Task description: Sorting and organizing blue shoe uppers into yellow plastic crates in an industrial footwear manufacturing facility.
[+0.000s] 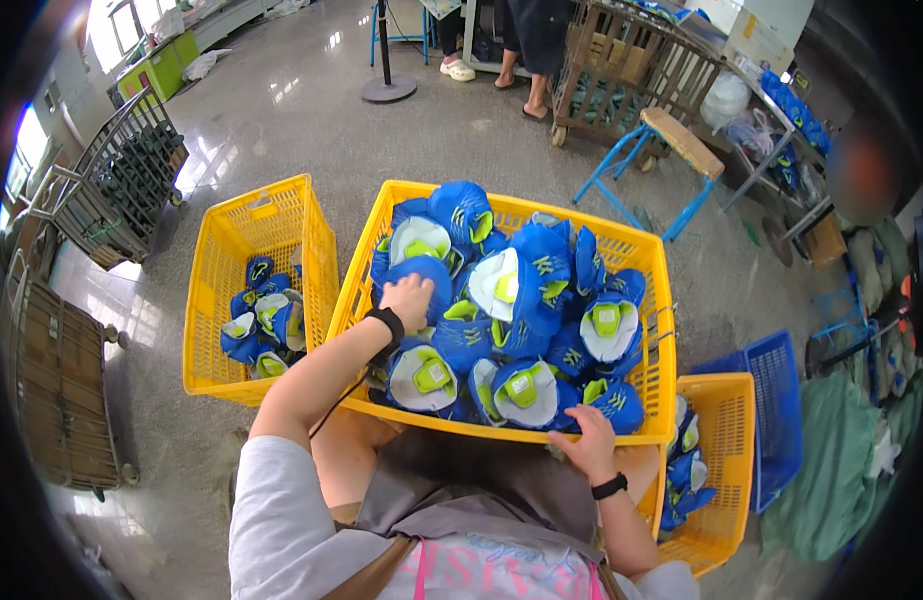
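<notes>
A large yellow crate [636,260] is sitting in front of the person, piled high with blue shoe uppers [526,300] showing white and lime-green insides. The left hand [409,300] is reaching into the crate's left side, resting on a blue upper. The right hand [589,445] is gripping the crate's near rim. Left of the crate, a second yellow crate [236,250] is holding a few uppers; right of it, a third yellow crate [726,450] is standing beside a blue crate [776,400]. Beyond the crate, a blue-legged stool [671,140] is standing.

A factory floor: yellow crates [243,240] of blue shoe uppers [521,300], wire carts [121,180], polished concrete.
</notes>
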The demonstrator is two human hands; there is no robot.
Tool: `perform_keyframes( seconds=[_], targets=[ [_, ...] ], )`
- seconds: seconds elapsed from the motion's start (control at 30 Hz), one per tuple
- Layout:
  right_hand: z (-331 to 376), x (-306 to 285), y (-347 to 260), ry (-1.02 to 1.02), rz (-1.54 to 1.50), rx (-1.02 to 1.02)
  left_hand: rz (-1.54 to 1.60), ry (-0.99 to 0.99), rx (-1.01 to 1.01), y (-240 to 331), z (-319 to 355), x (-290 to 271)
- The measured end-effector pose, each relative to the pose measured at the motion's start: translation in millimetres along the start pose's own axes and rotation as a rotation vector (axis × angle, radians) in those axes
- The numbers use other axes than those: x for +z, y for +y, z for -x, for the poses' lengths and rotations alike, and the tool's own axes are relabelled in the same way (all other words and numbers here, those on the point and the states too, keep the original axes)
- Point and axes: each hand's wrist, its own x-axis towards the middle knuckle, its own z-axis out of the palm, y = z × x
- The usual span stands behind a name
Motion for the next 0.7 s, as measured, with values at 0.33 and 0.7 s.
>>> perform_keyframes(
  seconds=[0.33, 0.7],
  targets=[
    [0.6, 5.2, 1.8, 0.082, -0.002, 0.018, 0.013, 0.182, 0.062, -19.6, 21.3, -51.6],
    [-5.7, 6.2, -2.4, 0.156, 0.003, -0.001, -0.018, 0.029, -0.078, -75.7, 32.7, -80.8]
  ],
)
